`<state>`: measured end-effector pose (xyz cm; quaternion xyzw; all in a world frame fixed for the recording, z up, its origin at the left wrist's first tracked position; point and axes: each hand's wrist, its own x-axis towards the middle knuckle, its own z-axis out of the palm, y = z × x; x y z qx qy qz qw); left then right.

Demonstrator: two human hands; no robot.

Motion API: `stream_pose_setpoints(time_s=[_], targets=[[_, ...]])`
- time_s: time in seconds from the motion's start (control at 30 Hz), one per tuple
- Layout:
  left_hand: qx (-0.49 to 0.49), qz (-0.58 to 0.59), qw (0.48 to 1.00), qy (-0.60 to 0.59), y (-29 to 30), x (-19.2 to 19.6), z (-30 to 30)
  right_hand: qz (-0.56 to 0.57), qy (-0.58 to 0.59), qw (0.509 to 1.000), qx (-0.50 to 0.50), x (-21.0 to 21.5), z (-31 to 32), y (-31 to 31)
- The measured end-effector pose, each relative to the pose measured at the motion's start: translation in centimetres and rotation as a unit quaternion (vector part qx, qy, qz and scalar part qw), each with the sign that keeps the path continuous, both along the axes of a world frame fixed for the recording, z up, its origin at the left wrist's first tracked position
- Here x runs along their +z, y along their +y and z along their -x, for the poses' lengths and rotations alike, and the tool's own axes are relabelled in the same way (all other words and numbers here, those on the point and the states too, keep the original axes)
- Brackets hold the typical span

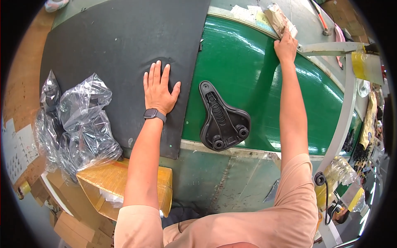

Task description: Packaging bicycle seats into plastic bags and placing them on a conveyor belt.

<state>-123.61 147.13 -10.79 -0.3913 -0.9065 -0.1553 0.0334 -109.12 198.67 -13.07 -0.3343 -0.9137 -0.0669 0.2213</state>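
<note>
My left hand lies flat on a black mat, palm down with the fingers stretched, holding nothing; a dark watch is on its wrist. At the far right my right hand is closed on the near end of a crumpled brown paper packet. What its curled fingertips grip is partly hidden. Between my arms a black bicycle saddle rests underside up on the green belt, its narrow nose pointing away from me and two round bumpers at the wide end. Neither hand touches the saddle.
Clear plastic bags with dark contents lie on the mat's left side. An open yellow-taped carton stands below my left forearm. A grey metal frame rises at the right, and an orange-handled hammer lies beyond the belt.
</note>
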Motion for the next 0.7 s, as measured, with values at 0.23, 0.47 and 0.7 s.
stream_pose_setpoints(time_s=[0.23,0.47,0.7], targets=[[0.008,-0.011,1.000,0.016,-1.5,0.2,0.4,0.046,-0.060,0.995,-0.059,2.0,-0.2,-4.0],[0.010,-0.034,0.999,0.033,-2.1,-0.3,0.4,0.153,0.242,0.958,-0.028,8.7,-5.4,-20.2],[0.002,-0.038,0.997,0.061,-0.6,-0.7,-0.5,0.320,0.308,0.892,-0.081,25.5,-22.6,-41.8]])
